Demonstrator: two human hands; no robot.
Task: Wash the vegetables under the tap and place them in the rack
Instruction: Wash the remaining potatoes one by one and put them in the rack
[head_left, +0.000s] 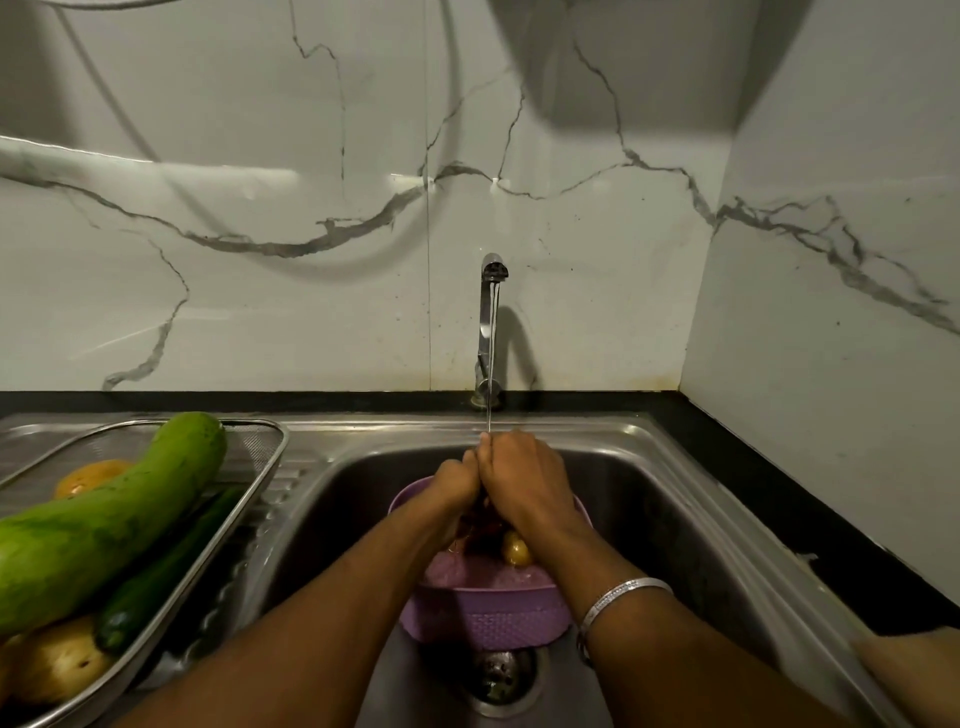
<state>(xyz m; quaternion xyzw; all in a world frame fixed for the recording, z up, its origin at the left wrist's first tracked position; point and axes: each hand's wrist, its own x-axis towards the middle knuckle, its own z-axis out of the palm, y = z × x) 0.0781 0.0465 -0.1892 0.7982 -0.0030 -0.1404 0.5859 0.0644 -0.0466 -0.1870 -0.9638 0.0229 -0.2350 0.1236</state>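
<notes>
Water runs in a thin stream from the tap (492, 291) onto my two hands, which are pressed together over a purple basket (488, 613) standing in the sink (639, 499). My left hand (457, 480) and my right hand (524, 480) close around a dark reddish vegetable that is almost fully hidden between them. A small yellow potato (516, 551) lies in the basket under my right wrist. On the left drainboard, the metal mesh rack (260, 457) holds a large pale green gourd (104, 519), a dark cucumber (156, 582), a potato (57, 660) and a yellow-orange vegetable (88, 475).
The drain (501, 675) lies just in front of the basket. A black counter strip (810, 499) runs behind and to the right of the sink, below marble-patterned walls. A silver bangle (618, 597) sits on my right wrist.
</notes>
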